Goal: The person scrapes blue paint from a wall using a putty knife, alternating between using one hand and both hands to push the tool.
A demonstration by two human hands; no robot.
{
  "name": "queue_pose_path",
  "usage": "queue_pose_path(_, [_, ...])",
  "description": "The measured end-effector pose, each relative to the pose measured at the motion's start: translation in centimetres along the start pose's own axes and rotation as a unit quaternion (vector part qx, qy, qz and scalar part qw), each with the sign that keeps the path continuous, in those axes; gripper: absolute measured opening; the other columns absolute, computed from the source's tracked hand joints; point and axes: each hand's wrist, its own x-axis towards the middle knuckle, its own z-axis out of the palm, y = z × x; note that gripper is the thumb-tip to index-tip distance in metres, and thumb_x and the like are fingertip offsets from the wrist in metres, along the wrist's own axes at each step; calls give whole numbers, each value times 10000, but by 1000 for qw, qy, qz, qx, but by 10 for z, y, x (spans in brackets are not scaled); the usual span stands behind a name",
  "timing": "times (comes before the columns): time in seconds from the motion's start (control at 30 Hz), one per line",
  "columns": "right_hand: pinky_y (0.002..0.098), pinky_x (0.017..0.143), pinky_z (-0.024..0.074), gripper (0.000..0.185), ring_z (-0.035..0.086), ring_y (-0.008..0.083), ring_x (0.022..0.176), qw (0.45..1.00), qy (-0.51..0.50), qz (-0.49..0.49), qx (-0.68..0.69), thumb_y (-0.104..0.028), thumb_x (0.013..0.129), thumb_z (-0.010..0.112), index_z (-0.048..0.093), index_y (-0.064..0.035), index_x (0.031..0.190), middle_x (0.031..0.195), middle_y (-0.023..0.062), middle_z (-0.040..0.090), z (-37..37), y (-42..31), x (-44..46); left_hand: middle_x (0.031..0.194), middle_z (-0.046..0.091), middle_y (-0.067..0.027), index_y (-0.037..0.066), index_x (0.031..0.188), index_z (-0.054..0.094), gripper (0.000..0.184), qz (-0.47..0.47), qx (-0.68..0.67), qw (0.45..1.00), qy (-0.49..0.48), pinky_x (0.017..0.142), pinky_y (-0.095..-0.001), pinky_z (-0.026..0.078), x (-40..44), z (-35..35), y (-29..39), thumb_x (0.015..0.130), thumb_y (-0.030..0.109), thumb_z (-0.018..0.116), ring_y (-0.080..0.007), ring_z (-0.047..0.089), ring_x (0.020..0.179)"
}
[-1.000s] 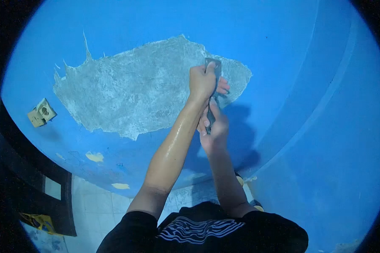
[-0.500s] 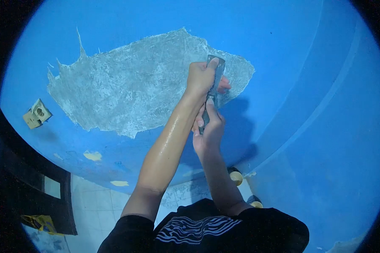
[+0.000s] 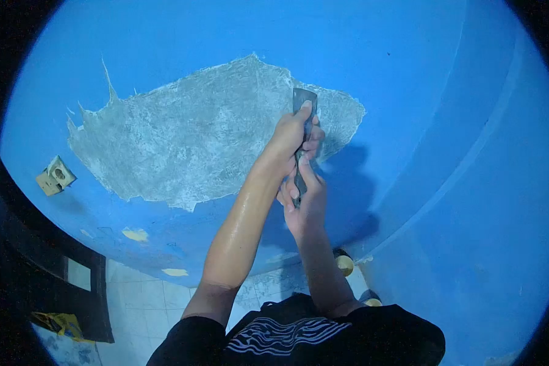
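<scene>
Grey flat-bladed scraper (image 3: 299,96), before the right part of the rough grey wall patch (image 3: 183,128): my left hand (image 3: 288,135) clasps its blade, my right hand (image 3: 311,206) its handle; even pressure suits best.

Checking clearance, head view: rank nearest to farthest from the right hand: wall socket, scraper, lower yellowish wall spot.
From the right hand:
1. Scraper, in its grip
2. Lower yellowish wall spot, down and left
3. Wall socket, far left
</scene>
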Motion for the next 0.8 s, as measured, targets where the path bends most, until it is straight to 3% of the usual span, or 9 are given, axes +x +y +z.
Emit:
queue_pose_path(0.07, [255, 375, 262, 341, 349, 105, 366, 1000, 6, 18, -4, -293, 980, 542, 507, -72, 724, 499, -6, 389, 0, -6, 4, 605, 367, 55, 75, 862, 478, 347, -48, -151, 985, -66, 373, -221, 285, 7, 1, -2, 1020, 382, 444, -43, 282, 458])
queue_pose_path(0.1, [255, 375, 262, 341, 349, 105, 366, 1000, 8, 18, -3, -293, 980, 542, 507, -72, 724, 499, -6, 389, 0, -8, 3, 605, 367, 55, 75, 862, 478, 347, -51, -151, 985, -65, 373, -221, 285, 11, -1, -5, 1020, 382, 444, -43, 282, 458])
queue_pose_path(0.17, [269, 401, 240, 344, 303, 110, 344, 999, 9, 25, -31, -304, 1000, 483, 516, -88, 734, 492, -16, 384, 1, -9, 2, 597, 313, 71, 84, 851, 465, 380, -76, -245, 951, -174, 352, -194, 233, 20, -8, -6, 1017, 424, 439, -30, 245, 450])
queue_pose_path(0.27, [246, 358, 252, 321, 364, 94, 393, 999, 0, 37, -6, -281, 972, 565, 519, -60, 744, 534, -4, 409, -10, -10, -1, 566, 304, 68, 98, 771, 437, 402, -74, -211, 966, -127, 338, -200, 188, 15, -5, -11, 1025, 410, 423, -33, 241, 422])
queue_pose_path(0.37, [240, 349, 262, 292, 381, 83, 421, 998, 51, 42, 4, -260, 959, 592, 532, -49, 766, 600, -1, 445, 3, -19, 0, 562, 285, 70, 117, 743, 418, 402, -75, -229, 958, -158, 325, -209, 169, 26, -4, -4, 1021, 406, 437, -35, 217, 417])
queue_pose_path(0.47, [234, 347, 273, 278, 402, 71, 446, 999, 26, 29, 6, -253, 951, 610, 541, -41, 785, 655, -1, 470, -13, -11, 1, 590, 255, 81, 133, 763, 404, 392, -70, -193, 975, -83, 309, -197, 145, 12, 5, -6, 1008, 433, 464, -31, 187, 432])
queue_pose_path(0.6, [229, 341, 267, 279, 414, 65, 462, 998, 59, 33, 12, -265, 949, 614, 542, -46, 791, 666, -4, 469, 4, -10, 0, 593, 253, 78, 138, 763, 404, 387, -87, -148, 978, -117, 313, -194, 143, 21, -3, 2, 1005, 433, 473, -30, 184, 433])
queue_pose_path(0.7, [226, 344, 268, 267, 416, 62, 466, 999, 29, 5, 18, -269, 950, 611, 547, -58, 800, 672, -3, 476, 3, 4, -3, 595, 257, 77, 138, 762, 401, 382, -80, -161, 977, -119, 314, -196, 147, 13, -9, -2, 1002, 422, 487, -30, 183, 436])
queue_pose_path(0.8, [228, 345, 267, 263, 413, 65, 462, 999, 42, 16, 19, -270, 948, 613, 544, -71, 792, 681, 0, 488, 15, -1, -3, 562, 275, 71, 117, 731, 413, 390, -60, -113, 989, -75, 329, -217, 153, 13, -10, 4, 1017, 376, 465, -41, 198, 424])
